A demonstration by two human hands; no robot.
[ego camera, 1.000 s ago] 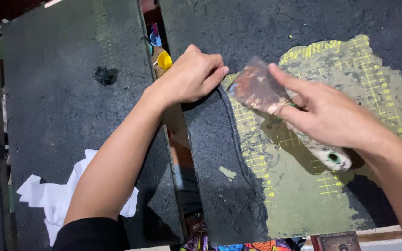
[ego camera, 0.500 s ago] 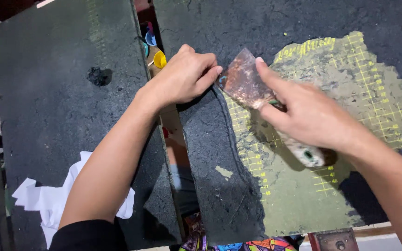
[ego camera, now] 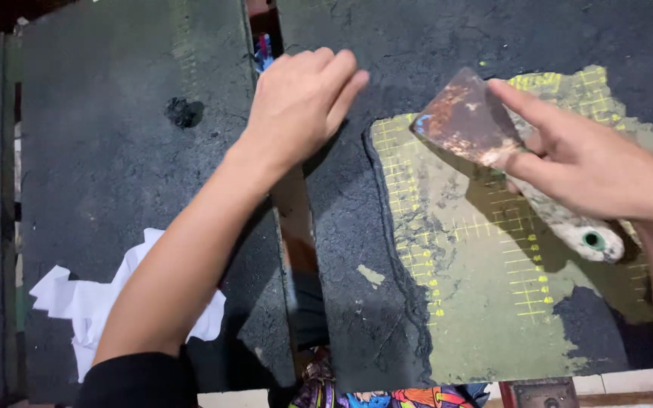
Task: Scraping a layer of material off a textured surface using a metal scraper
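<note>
The right hand (ego camera: 583, 162) is wrapped around a scraper (ego camera: 508, 159) at the right of the frame, with the index finger laid along the top of the rusty blade. The pale, grimy handle with a green-ringed hole sticks out below the hand toward the lower right. The blade's edge is tilted up and left, sitting over the upper part of the scraped patch, though actual contact can't really be made out. That patch is a green cutting mat (ego camera: 485, 302) with yellow grid lines, exposed where the black coating (ego camera: 357, 249) has been cleared; crusty black stuff is seen all around it.

The left hand (ego camera: 304, 102) is laid flat, palm down and holding nothing, pressed on the black surface at upper centre, just left of the patch's edge. A second black-coated mat (ego camera: 115, 174) fills the left side, with a narrow gap between the two. Crumpled white paper (ego camera: 85, 310) is spotted at lower left, partly under the forearm.
</note>
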